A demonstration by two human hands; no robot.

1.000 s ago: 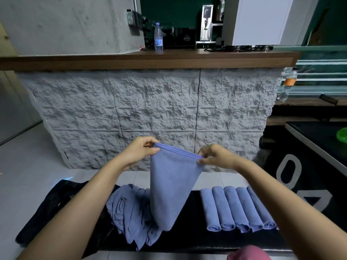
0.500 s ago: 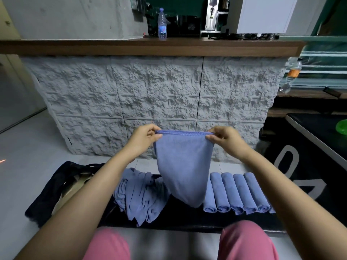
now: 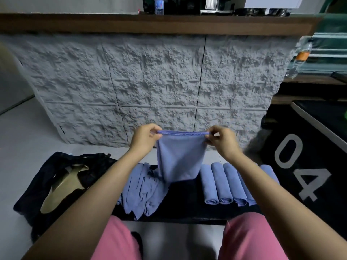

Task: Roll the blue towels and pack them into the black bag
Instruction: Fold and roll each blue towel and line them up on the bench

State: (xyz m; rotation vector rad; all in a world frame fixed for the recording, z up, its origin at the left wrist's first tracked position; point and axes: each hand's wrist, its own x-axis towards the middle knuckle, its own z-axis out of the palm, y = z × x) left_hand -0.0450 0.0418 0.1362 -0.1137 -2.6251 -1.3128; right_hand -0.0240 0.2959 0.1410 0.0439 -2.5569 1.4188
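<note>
Grey stone counter [image 3: 150, 81] behind; left hand [image 3: 144, 140] and right hand [image 3: 224, 142] pinch top corners of the blue cloth towel [image 3: 178, 158]. Looks limp; I'd grip there.

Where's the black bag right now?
Head view, lower left: the black bag lies open, tan lining showing, just left of the pile of unrolled blue towels.

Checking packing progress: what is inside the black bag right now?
Only a tan inner surface shows in the opening of the black bag, nothing blue. Folded black fabric covers the rest of the interior.
</note>
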